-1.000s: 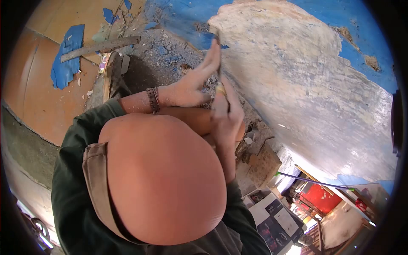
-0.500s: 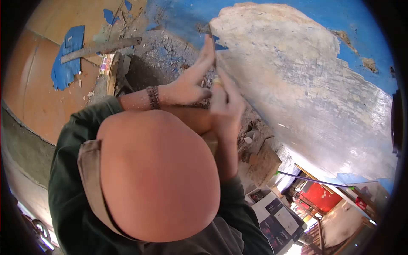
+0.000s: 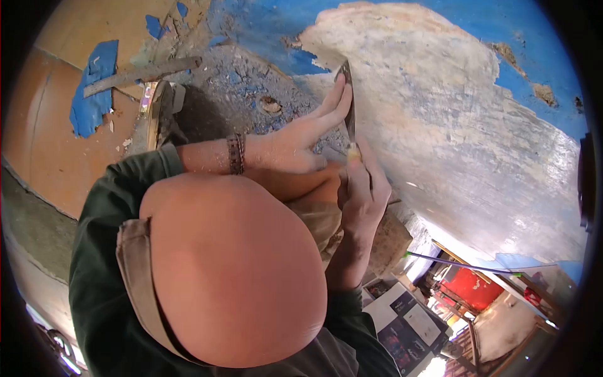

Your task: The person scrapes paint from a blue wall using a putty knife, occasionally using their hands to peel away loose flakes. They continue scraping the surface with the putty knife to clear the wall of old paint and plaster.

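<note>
My right hand [image 3: 367, 195] is wrapped around the pale yellowish handle of a long-bladed knife [image 3: 351, 122]. Its dark, narrow blade points up and away, edge-on along the wall. The outstretched fingers of my left hand [image 3: 301, 141] lie flat against the blade near its tip, with the thumb apart. Beside the blade is a whitish stripped patch [image 3: 433, 119] on the wall, its ragged border meeting blue paint [image 3: 270, 31]. A beaded bracelet [image 3: 236, 154] circles my left wrist, which is speckled with dust.
Paint flakes and rubble [image 3: 251, 81] litter the floor along the wall. To the left, a flat strip [image 3: 141, 74] lies across a blue paint sheet [image 3: 94, 94], near my shoe [image 3: 164, 110]. My bent knee [image 3: 232, 270] fills the middle. A printed box [image 3: 408, 327] stands lower right.
Both hands and the knife have shifted right and toward me, the blade moving off the patch's left border onto its whitish surface. My left fingers still press on the blade.
</note>
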### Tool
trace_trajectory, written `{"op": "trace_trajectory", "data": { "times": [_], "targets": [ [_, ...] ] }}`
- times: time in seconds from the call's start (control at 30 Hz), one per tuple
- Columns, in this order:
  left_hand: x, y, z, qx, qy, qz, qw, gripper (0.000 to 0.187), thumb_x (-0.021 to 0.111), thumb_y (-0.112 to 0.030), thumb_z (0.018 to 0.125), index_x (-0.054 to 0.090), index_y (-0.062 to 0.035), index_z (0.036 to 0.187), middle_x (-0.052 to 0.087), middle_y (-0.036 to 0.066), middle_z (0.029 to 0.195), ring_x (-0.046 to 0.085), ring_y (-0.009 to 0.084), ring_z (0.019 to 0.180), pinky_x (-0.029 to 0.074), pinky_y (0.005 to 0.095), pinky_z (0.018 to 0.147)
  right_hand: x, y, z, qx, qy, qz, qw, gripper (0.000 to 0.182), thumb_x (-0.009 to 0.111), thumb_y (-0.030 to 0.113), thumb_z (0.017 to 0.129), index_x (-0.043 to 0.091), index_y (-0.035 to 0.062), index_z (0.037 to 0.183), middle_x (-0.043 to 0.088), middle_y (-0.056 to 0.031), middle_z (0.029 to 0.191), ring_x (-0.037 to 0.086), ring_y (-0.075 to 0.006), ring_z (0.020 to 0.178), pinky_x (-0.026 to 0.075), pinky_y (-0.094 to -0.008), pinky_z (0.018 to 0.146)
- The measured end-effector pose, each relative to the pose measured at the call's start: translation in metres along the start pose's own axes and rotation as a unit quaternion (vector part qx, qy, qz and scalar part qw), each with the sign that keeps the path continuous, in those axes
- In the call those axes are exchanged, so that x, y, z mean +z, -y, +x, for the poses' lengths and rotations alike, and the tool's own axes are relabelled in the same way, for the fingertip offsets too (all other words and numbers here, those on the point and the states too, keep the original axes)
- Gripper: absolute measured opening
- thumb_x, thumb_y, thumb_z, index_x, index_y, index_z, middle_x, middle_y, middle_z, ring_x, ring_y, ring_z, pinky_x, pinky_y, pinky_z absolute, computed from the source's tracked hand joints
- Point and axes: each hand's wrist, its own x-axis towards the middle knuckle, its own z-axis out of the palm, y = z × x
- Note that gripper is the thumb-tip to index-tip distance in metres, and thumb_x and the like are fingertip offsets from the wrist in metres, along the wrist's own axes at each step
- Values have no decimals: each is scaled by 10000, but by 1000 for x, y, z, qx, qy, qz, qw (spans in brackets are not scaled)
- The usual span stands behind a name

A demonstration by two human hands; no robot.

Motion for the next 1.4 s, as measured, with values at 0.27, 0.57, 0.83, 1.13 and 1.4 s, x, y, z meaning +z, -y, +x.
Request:
{"op": "trace_trajectory", "data": {
  "times": [0.27,0.57,0.83,1.13,1.4],
  "targets": [
    [-9,12,-10,26,-66,31,997,1068,594,-37,703,-100,-9,1514,-146,271,1561,-105,374,1457,50,428,1196,17,-8,-5,-45,9,32,998,355,528,90,941,575,-69,1255,657,-221,1155,627,-213,1051,465,-305,925],
    [-4,14,-6,36,-74,18,996,1081,573,35,659,-56,-42,1536,-133,247,1580,-43,378,1474,129,397,1183,22,-22,-9,-83,6,111,990,385,503,76,958,514,-88,1307,641,-235,1161,606,-209,1086,451,-313,953],
    [-6,15,-9,21,-103,49,993,1073,566,17,661,-53,-42,1535,-124,249,1580,-59,388,1470,124,407,1184,30,-10,-10,-102,-17,56,993,374,494,66,960,523,-87,1300,656,-202,1130,602,-193,1056,453,-296,935],
    [-17,17,-6,41,-136,118,983,1069,565,1,671,-78,-20,1525,-110,266,1575,-57,396,1467,122,426,1184,40,-27,9,-94,13,140,986,349,509,105,953,584,-34,1265,493,56,704,370,-14,548,292,-179,466],
    [-25,17,-7,49,-150,123,980,1016,595,-66,727,-17,-29,1537,-120,264,1575,-48,405,1466,134,455,1180,49,-31,14,-129,11,151,980,367,485,126,957,577,-28,1277,552,12,706,413,-14,521,308,-178,448]
  ]
}}
